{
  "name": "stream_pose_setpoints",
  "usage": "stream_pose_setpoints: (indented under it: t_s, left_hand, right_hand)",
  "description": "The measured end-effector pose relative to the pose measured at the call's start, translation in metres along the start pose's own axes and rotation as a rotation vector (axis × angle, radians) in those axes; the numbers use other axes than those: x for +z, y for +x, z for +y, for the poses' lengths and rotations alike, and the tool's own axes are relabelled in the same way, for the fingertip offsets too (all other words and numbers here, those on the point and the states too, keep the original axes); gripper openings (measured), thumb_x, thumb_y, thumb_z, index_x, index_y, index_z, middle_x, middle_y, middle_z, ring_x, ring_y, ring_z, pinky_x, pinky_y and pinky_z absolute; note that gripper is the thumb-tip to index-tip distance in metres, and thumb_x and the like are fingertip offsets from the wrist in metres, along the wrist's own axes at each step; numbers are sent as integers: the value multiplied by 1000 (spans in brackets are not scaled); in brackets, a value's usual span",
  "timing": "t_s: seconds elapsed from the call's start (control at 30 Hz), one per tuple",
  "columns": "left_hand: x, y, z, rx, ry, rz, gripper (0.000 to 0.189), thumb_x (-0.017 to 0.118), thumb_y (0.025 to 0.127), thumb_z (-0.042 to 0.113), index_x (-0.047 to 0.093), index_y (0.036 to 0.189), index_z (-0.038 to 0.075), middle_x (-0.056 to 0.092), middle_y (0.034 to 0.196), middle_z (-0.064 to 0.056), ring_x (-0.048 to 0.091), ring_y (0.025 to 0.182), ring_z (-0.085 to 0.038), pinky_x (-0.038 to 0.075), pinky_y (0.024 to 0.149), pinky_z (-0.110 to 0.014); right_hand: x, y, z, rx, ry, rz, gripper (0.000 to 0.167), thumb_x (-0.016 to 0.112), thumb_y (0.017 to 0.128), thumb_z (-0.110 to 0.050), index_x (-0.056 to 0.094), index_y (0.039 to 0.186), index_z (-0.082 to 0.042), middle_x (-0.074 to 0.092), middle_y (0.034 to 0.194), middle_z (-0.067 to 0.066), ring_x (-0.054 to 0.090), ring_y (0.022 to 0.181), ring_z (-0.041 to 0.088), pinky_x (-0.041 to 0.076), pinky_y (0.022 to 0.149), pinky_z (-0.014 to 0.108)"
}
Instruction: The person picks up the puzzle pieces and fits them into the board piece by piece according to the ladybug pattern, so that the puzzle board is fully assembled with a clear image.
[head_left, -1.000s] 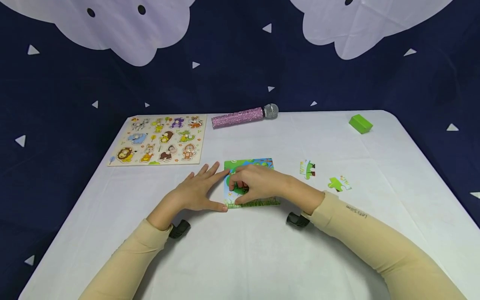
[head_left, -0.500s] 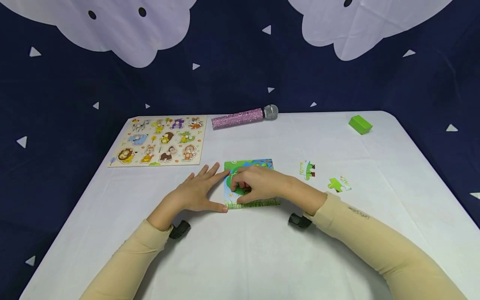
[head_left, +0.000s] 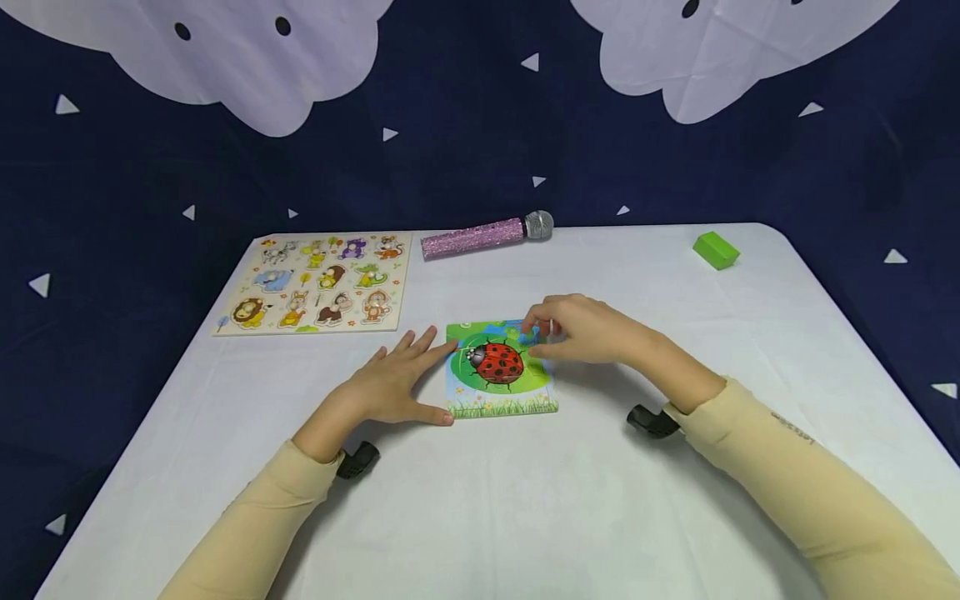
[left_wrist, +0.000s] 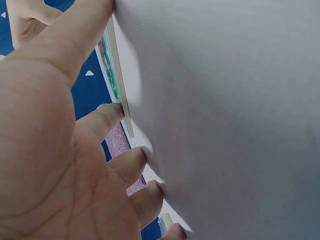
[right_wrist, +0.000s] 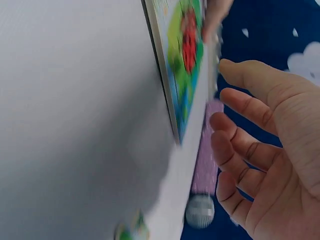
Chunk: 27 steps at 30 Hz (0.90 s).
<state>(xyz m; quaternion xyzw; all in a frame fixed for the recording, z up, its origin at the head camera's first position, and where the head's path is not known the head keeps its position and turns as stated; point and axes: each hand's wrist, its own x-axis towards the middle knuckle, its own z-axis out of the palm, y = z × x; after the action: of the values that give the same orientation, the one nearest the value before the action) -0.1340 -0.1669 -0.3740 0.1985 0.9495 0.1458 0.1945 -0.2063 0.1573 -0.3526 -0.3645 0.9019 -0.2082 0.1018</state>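
A small square ladybug puzzle (head_left: pixel 501 407) lies flat on the white table. Its red ladybug picture is in full sight. My left hand (head_left: pixel 393 383) rests at the puzzle's left side with fingers spread, index fingertip and thumb touching its edge. Over the puzzle's upper right corner hovers my right hand (head_left: pixel 592 332), its fingers loosely bent and holding nothing. In the right wrist view, that hand (right_wrist: pixel 270 145) is apart from the puzzle (right_wrist: pixel 182 75). A loose puzzle piece (right_wrist: pixel 132 231) shows partly at the bottom there; in the head view the right hand and forearm hide the loose pieces.
A wooden animal peg board (head_left: pixel 315 283) lies at the back left. Beside it is a glittery pink microphone (head_left: pixel 476 239). A green block (head_left: pixel 716 251) sits near the back right corner. A dark blue cloth (head_left: pixel 480 108) with clouds hangs behind the table.
My right hand has lifted from over the puzzle and moved right, uncovering the ladybug and covering the loose pieces in the head view. The left hand has stayed in place.
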Motion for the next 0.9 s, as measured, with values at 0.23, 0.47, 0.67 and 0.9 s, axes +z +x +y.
stream_pose_setpoints:
  t_s: [0.23,0.47,0.67,0.9]
  left_hand:
    - [-1,-1,1,-6,-1,-5,113,83,85,65,22,173,29,5,182,-13,7,167,-48,12,129,-77]
    - [-1,-1,1,-3,3,-3,113,83,85,64,23,173,27,6,182,-15,8,167,-49,13,128,-78]
    - [0,-1,1,-1,4,1,113,83,85,65,23,173,27,6,182,-15,8,166,-49,13,128,-78]
    - [1,-1,1,-4,1,-2,113,83,85,65,23,173,27,6,182,-15,8,167,-49,12,129,-78]
  right_hand:
    - [-25,-25,35,93,-43,62,33,80,97,-29,76,125,-11,75,104,7,71,94,21,58,82,43]
    - [-37,-50,60,191,-14,37,36,81,97,-28,75,127,-10,75,105,6,69,93,18,55,81,37]
    - [-35,-59,68,241,13,-14,47,85,93,-34,73,130,-8,73,103,6,63,85,15,51,76,33]
    - [-31,-64,74,261,12,-42,52,88,91,-35,73,132,-7,70,103,6,57,83,16,48,76,34]
